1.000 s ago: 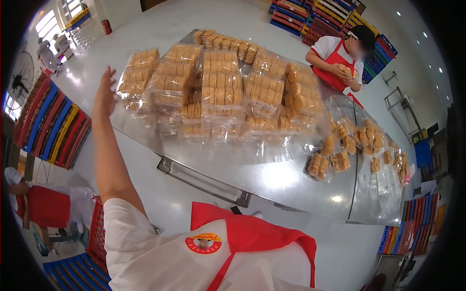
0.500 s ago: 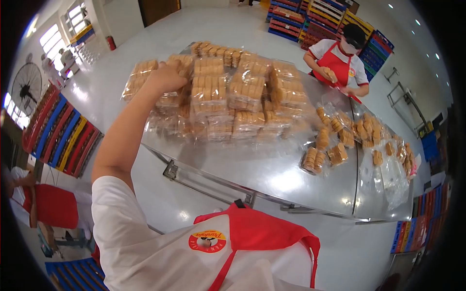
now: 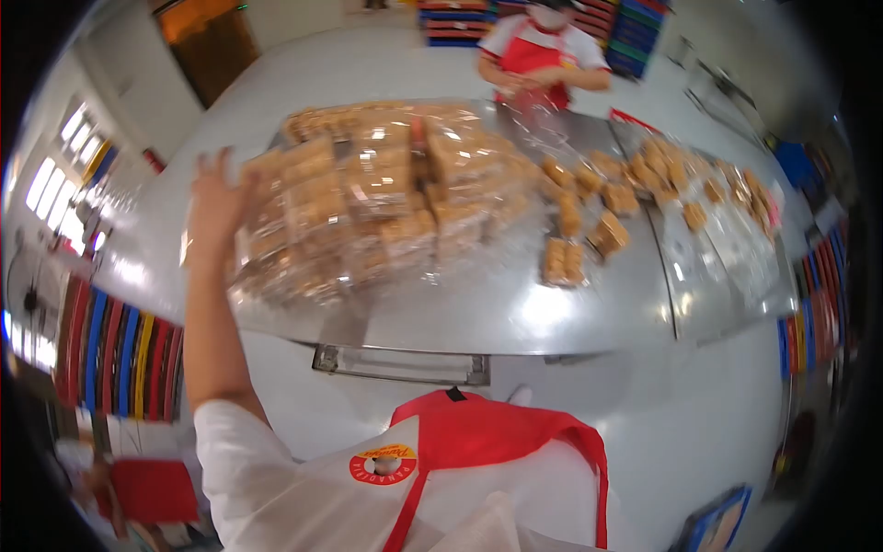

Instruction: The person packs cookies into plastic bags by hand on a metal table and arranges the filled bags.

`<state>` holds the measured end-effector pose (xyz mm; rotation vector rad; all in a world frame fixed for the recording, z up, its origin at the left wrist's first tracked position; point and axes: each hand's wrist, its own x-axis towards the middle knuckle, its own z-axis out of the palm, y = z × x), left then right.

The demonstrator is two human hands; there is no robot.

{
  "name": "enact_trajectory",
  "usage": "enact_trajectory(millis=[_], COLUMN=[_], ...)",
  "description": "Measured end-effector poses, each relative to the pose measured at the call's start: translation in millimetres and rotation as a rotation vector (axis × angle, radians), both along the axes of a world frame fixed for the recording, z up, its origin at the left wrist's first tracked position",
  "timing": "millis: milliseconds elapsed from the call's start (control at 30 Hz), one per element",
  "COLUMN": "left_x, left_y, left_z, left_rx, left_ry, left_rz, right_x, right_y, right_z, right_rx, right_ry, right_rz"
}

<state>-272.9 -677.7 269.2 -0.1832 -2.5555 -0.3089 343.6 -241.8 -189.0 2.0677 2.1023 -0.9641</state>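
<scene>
A large pile of clear plastic packs of round, golden-brown baked pieces, like biscuits or small breads (image 3: pixel 380 179), stands on the steel table (image 3: pixel 441 322). At the pile's left end is my left hand (image 3: pixel 221 202), its fingers spread, against or just beside the outermost packs; blur hides whether it touches them. Nothing shows gripped in it. My right hand is out of view. Right of the pile lie several small, separate packs (image 3: pixel 564 262) of the same baked pieces.
Across the table a co-worker in a red apron (image 3: pixel 533 55) handles a clear plastic bag (image 3: pixel 543 120). Clear plastic bags (image 3: pixel 736 267) lie on the table's right part. Stacked coloured crates (image 3: pixel 120 350) stand at left, with more crates (image 3: pixel 455 23) behind.
My left hand has moved from the top of the pile to its left side, and its fingers have spread. The view has shifted. The co-worker's hands have come together at a plastic bag.
</scene>
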Motion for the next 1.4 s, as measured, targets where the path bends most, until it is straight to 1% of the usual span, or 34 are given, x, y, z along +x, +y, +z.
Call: enact_trajectory(millis=[33,67,100,133,167,233,300,333,367,400,433,467,567,633,667,733,767,800,833,867,933,1000,1067,1133,1167,1200,1267,1300,1333,1400], left_x=[21.6,60.1,77.2,105.5,131.9,175.6,209.5,232.0,248.6,260.0,281.2,302.3,365.2,383.0,396.6,395.8,393.7,388.0,377.7,365.1,335.4,300.0,272.7,238.3,223.9,218.8,219.5,224.1,230.0,235.4], left_y=[2.0,22.5,12.6,25.8,31.3,65.5,105.4,140.7,163.0,174.2,188.3,205.6,256.3,300.8,314.8,375.1,408.8,443.5,476.2,509.9,576.7,642.9,697.9,736.5,756.9,772.6,794.1,801.1,804.6,813.4], left_z=[10.8,27.8,24.5,20.4,6.6,-25.3,-74.2,-88.2,-114.8,-145.6,-175.2,-197.8,-248.6,-287.2,-297.5,-275.7,-257.9,-238.9,-231.4,-230.1,-222.8,-226.1,-221.4,-249.8,-253.8,-245.7,-243.8,-238.4,-229.4,-226.1], left_rx=[0.126,0.433,0.66,1.077,1.221,1.248,1.239,1.217,1.124,1.037,1.092,0.988,0.411,0.599,0.676,0.816,0.756,0.688,0.723,0.755,0.726,0.667,0.521,0.395,0.345,0.297,0.191,0.161,0.13,0.094], left_ry=[0.19,0.146,0.165,0.083,0.101,-0.3,-0.744,-0.886,-0.986,-1.222,-1.38,-1.433,-1.352,-1.203,-1.134,-1.041,-0.951,-0.853,-0.835,-0.818,-0.824,-0.766,-0.695,-0.576,-0.51,-0.545,-0.634,-0.643,-0.651,-0.622], left_rz=[-0.161,-0.3,-0.57,-0.633,-0.933,-1.444,-1.31,-1.149,-1.008,-0.884,-0.772,-0.681,-0.499,-0.495,-0.481,-0.577,-0.637,-0.702,-0.775,-0.853,-0.928,-0.942,-0.851,-0.745,-0.696,-0.632,-0.498,-0.507,-0.513,-0.529], right_x=[18.7,37.1,54.8,70.3,83.0,95.7,100.6,99.8,101.1,106.5,116.2,131.2,169.2,163.3,151.4,126.6,108.1,86.1,58.5,33.5,-20.0,-68.1,-100.2,-118.2,-122.0,-125.4,-123.8,-122.5,-123.8,-126.9], right_y=[-5.9,-11.3,-15.7,-19.8,-20.2,-14.7,-9.2,-0.8,9.2,22.9,45.5,63.0,139.0,195.2,220.0,278.3,308.2,338.3,359.7,385.5,422.6,439.9,456.1,464.4,468.1,473.5,486.0,491.9,498.2,511.0], right_z=[-7.5,-15.3,-23.9,-30.0,-36.0,-31.2,-10.2,5.2,9.4,14.1,17.4,0.8,-18.7,38.5,69.3,91.7,105.7,119.7,138.8,152.9,181.2,212.1,210.0,205.1,204.0,207.3,208.1,208.2,206.7,210.2], right_rx=[0.004,0.007,0.01,0.003,-0.002,-0.071,-0.117,-0.139,-0.163,-0.183,-0.194,-0.066,-0.012,0.1,0.138,0.272,0.268,0.419,0.467,0.564,0.633,0.523,0.495,0.499,0.523,0.547,0.478,0.437,0.501,0.511], right_ry=[-0.044,-0.084,-0.117,-0.145,-0.165,-0.182,-0.069,-0.037,-0.026,-0.018,-0.012,-0.012,0.017,0.04,0.047,0.167,0.272,0.314,0.406,0.485,0.614,0.663,0.656,0.624,0.595,0.563,0.59,0.599,0.596,0.621], right_rz=[-0.018,-0.028,-0.018,-0.002,0.034,0.231,0.021,-0.039,-0.077,-0.112,-0.14,-0.102,-0.007,0.083,0.127,0.148,0.154,0.29,0.276,0.379,0.446,0.374,0.364,0.361,0.367,0.373,0.388,0.395,0.36,0.302])
